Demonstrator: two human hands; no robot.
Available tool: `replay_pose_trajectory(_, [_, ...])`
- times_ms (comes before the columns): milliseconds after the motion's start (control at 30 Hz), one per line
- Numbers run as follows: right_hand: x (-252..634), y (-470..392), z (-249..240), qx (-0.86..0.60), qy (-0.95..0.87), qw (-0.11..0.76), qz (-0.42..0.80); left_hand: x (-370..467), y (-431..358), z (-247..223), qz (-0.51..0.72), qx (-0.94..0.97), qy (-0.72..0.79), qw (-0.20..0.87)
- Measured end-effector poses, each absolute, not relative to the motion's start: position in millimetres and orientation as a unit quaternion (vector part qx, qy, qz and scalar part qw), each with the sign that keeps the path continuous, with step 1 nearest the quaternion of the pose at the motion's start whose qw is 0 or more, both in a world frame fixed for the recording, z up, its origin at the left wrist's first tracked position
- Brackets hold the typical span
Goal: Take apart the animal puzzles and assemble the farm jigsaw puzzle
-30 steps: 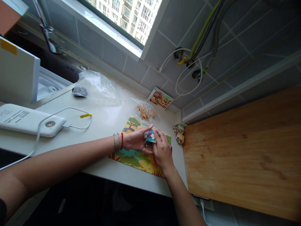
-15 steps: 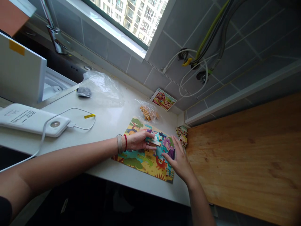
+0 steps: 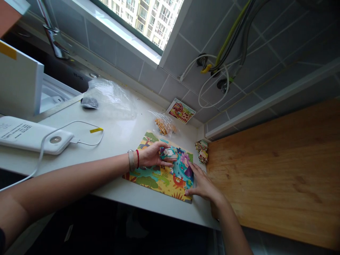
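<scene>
A small stack of puzzle pieces (image 3: 168,153) is sitting in the left hand (image 3: 151,154), pinched between thumb and fingers just above a colourful animal board (image 3: 164,181), while the right hand (image 3: 204,183) is holding its thumb and fingers wide apart at the board's right edge. The board is lying on the white bench (image 3: 114,140), a clear bag of orange bits (image 3: 164,127) resting just behind it and a heap of small pieces (image 3: 202,150) near its right side. Farther off, a farm picture card (image 3: 181,111) is standing out brightly at the back, and a white power bank (image 3: 34,134) is lying leftward.
</scene>
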State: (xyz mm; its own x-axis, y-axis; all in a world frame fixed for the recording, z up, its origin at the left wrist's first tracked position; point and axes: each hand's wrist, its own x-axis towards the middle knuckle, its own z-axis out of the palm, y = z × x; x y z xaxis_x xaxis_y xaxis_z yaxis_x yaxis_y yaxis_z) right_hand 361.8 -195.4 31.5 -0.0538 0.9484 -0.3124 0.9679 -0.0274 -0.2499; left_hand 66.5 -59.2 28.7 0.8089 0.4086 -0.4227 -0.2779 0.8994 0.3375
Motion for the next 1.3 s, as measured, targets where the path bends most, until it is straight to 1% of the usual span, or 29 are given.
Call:
replay_pose_trajectory(167, [360, -191, 36, 0.685, 0.702, 0.042, -0.19, 66, -60, 29, 0.198, 0.135, 0.243, 0.94])
replay_pose_trajectory(333, [359, -189, 45, 0.699, 0.697, 0.018, -0.159, 66, -60, 31, 0.193, 0.142, 0.238, 0.941])
replay_pose_trajectory(467, [364, -186, 46, 0.714, 0.681, -0.072, -0.148, 66, -60, 32, 0.198, 0.141, 0.25, 0.937])
replay_pose_trajectory(567, [369, -183, 42, 0.705, 0.666, -0.153, -0.189, 66, -61, 32, 0.2, 0.153, 0.257, 0.933])
replay_pose_trajectory(700, [376, -181, 34, 0.707, 0.623, -0.228, -0.243, 65, -62, 31, 0.195, 0.167, 0.259, 0.931])
replay_pose_trajectory(800, [381, -178, 31, 0.717, 0.576, -0.29, -0.266, 66, -61, 30, 0.197, 0.167, 0.266, 0.929])
replay_pose_trajectory(933, [383, -175, 36, 0.718, 0.477, -0.402, -0.308, 66, -61, 31, 0.192, 0.171, 0.279, 0.925])
replay_pose_trajectory(1000, [383, -176, 40, 0.716, 0.436, -0.435, -0.328, 66, -62, 31, 0.191, 0.178, 0.283, 0.923])
replay_pose_trajectory(1067, [382, -180, 44, 0.721, 0.417, -0.426, -0.353, 66, -62, 31, 0.191, 0.18, 0.283, 0.923])
replay_pose_trajectory(1167, [381, -186, 41, 0.729, 0.436, -0.336, -0.408, 66, -62, 31, 0.188, 0.179, 0.281, 0.924])
replay_pose_trajectory(1233, [382, -191, 35, 0.738, 0.466, -0.277, -0.401, 66, -62, 31, 0.187, 0.179, 0.283, 0.923])
replay_pose_trajectory(1300, [383, -194, 27, 0.752, 0.493, -0.251, -0.357, 66, -62, 31, 0.186, 0.181, 0.285, 0.923])
